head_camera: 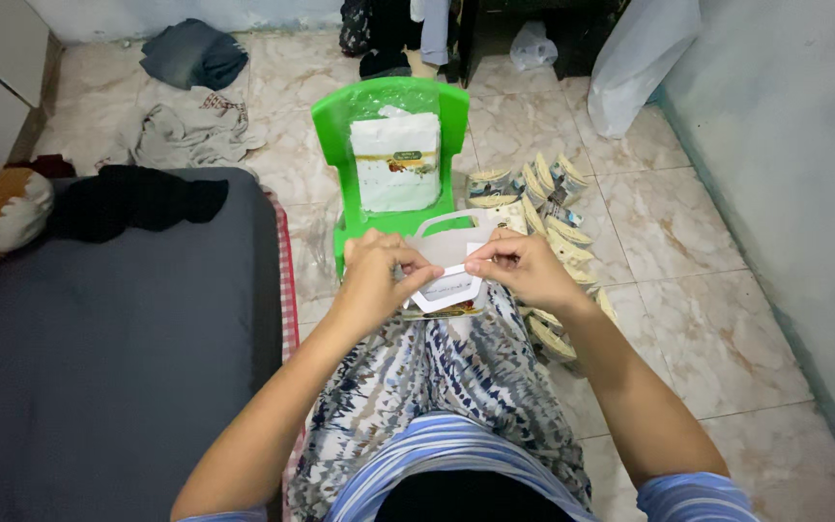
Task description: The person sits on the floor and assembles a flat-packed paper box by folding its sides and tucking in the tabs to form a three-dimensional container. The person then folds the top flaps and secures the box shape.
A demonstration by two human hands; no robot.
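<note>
I saw the white card (446, 282) lying between both hands over the lap, long axis running hand to hand; left hand (379, 271) and right hand (524, 266) fingers each pinched an edge, equally near.

Both hands, left hand (379, 271) and right hand (524, 269), pinch a white paper cutout (448, 280).

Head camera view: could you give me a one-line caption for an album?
Seated person's left hand and right hand pinch a white paper piece before a green plastic chair.
</note>
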